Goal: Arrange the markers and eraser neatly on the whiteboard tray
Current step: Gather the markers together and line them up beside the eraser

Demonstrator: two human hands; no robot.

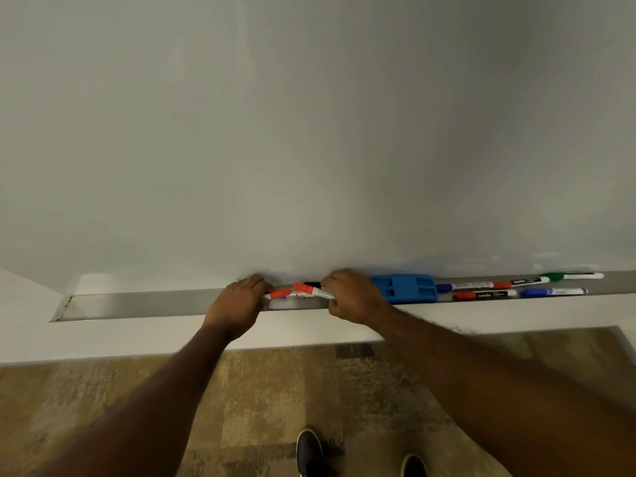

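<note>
A long metal tray (137,302) runs under the whiteboard (309,132). At its middle lies a small bunch of markers (303,290) with red caps, plus a black one behind. My left hand (237,304) grips the bunch's left end and my right hand (351,297) grips its right end. Just right of my right hand the blue eraser (404,288) rests in the tray. Further right lie several loose markers: blue-capped (463,286), red-capped (485,295), another red-capped (523,281), blue (554,291) and green (573,276).
The tray's left end (62,309) is bare metal. Below the white wall strip is patterned carpet (275,390). My two dark shoes (309,452) stand near the bottom edge.
</note>
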